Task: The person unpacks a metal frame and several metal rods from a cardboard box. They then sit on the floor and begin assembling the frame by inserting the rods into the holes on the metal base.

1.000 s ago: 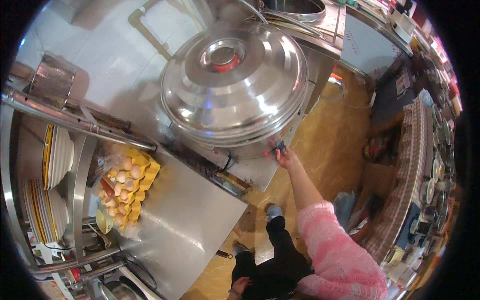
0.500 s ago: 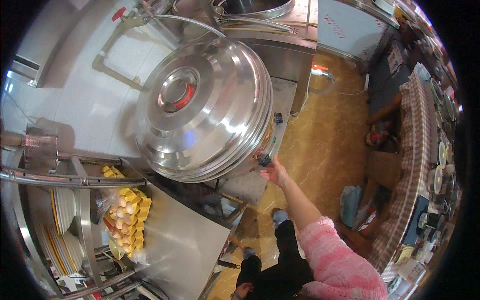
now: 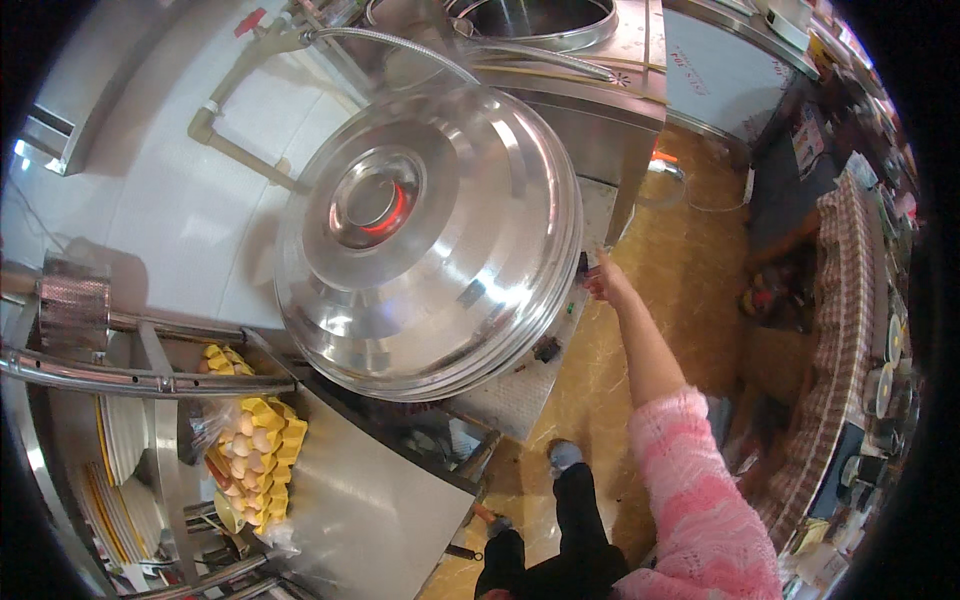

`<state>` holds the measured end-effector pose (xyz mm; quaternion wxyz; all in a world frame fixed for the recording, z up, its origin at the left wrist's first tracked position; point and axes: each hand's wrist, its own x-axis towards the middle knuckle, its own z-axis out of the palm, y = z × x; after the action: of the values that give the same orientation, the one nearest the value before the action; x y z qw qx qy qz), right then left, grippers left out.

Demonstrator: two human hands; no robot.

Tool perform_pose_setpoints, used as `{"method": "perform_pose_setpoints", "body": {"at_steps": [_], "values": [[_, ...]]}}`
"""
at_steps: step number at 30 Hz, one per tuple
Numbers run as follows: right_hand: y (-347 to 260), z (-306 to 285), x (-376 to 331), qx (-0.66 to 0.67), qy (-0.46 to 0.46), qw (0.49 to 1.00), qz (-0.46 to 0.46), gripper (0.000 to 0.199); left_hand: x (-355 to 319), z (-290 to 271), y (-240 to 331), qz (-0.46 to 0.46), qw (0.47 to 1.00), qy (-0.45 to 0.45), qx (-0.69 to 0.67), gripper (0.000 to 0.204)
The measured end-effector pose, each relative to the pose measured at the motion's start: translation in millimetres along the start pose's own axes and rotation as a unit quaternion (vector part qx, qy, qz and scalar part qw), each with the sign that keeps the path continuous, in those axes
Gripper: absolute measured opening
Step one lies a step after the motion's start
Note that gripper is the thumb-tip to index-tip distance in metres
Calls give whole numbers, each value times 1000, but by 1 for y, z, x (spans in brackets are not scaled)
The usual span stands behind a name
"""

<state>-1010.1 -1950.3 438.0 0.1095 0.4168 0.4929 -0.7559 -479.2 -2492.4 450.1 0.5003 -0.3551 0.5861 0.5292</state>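
Observation:
A big domed steel lid with a round recessed handle covers a large round steel cooker, whose body is mostly hidden beneath it. Two black knobs stick out at the cooker's right side. My right hand reaches in from the lower right, its fingers closed at the farther black knob. Nearer to me, the other black knob is untouched. Only a sliver of my left hand shows at the lower edge, its fingers out of sight.
On the left, a yellow egg tray with several eggs sits on a steel counter, beside a rack with stacked plates. A pipe and a braided hose run behind the lid. A checked-cloth table stands right.
My right hand has gone from the nearer black knob to the farther one, its fingers now closing there. The whole view has shifted slightly. My left hand has almost slipped out at the lower edge.

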Motion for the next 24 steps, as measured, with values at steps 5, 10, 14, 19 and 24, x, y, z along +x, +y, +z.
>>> {"method": "perform_pose_setpoints", "body": {"at_steps": [5,10,14,19,24], "values": [[-47,17,23,-277,-83,955,70,43,17,7,21,-4,1000,-1,1,27],[-39,-6,1,-67,-180,981,-3,22,30,11,36,-3,1000,-8,0,28],[-22,-15,32,86,-172,975,109,31,40,13,42,-5,1000,-14,5,28],[-20,-14,57,10,-215,967,134,36,45,11,49,-9,1000,-19,15,29],[-24,-21,32,-112,-238,953,-148,37,53,4,47,-10,999,-32,33,29]]}}
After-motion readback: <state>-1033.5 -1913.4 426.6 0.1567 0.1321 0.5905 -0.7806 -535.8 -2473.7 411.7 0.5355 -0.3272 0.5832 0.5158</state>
